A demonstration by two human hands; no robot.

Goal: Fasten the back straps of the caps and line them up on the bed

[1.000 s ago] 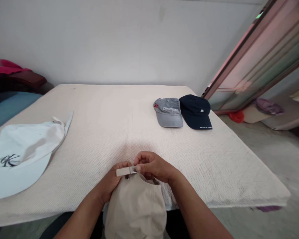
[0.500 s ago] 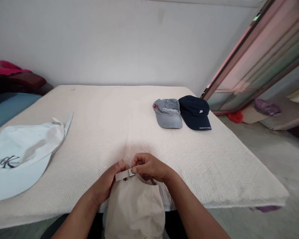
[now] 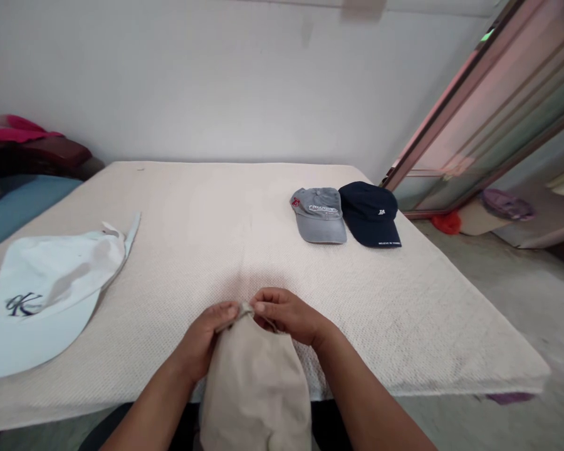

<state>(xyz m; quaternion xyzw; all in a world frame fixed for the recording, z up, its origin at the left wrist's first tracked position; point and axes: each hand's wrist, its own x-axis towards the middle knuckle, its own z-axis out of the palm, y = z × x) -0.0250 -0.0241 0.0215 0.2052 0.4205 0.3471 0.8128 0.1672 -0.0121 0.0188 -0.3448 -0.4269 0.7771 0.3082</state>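
A beige baseball cap (image 3: 258, 388) is held at the near edge of the table, its back opening and strap turned up and away from me. My left hand (image 3: 209, 332) pinches the left side of the strap, thumb on top. Closed around the strap by its buckle (image 3: 245, 308) is my right hand (image 3: 284, 315), thumb and fingers together. The two hands nearly meet at the buckle, and the cap's brim is out of sight.
The table (image 3: 207, 207) has a pale textured cover. A white cap (image 3: 61, 269) lies at the left. Toward the back right, a grey cap (image 3: 320, 216) sits against a navy cap (image 3: 370, 213). Behind is a wall (image 3: 207, 81); a sliding door (image 3: 474, 125) stands at right.
The cap's back edge has tipped, so the strap's loose end and the eyelet no longer show plainly. My left thumb has shifted onto the strap, closer to the buckle.
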